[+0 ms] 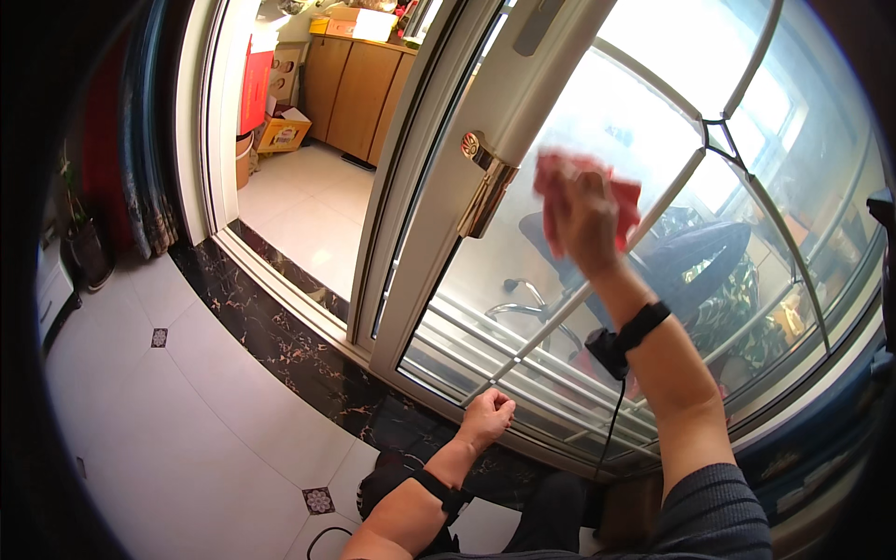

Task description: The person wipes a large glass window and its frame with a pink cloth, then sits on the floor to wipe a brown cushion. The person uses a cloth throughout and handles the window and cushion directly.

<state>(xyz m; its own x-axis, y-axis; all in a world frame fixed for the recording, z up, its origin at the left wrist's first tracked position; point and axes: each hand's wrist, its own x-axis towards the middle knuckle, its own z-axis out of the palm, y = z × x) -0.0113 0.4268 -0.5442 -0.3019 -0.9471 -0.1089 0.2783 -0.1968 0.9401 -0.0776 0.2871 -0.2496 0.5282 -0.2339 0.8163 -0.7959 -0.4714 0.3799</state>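
A red cloth (553,175) is bunched under my right hand (591,217), which presses it to the glass pane (476,280) of a white-framed sliding door; cloth and fingers are blurred. Just left of them, a shiny gold-coloured handle fitting (488,199) sits on the door frame (427,245). My left hand (488,418) is lower down, near the bottom of the door, its fingers curled with nothing visible in them. Whether it touches the door I cannot tell. Each forearm wears a black strap; the right one carries a small black device (607,352) with a cable.
Left of the door panel an opening shows a wooden cabinet (357,91) and a yellow carton (283,133). A dark marble threshold (280,343) runs below. A potted plant (89,252) and a blue curtain (147,140) stand at the left. Behind the glass is a chair (521,308).
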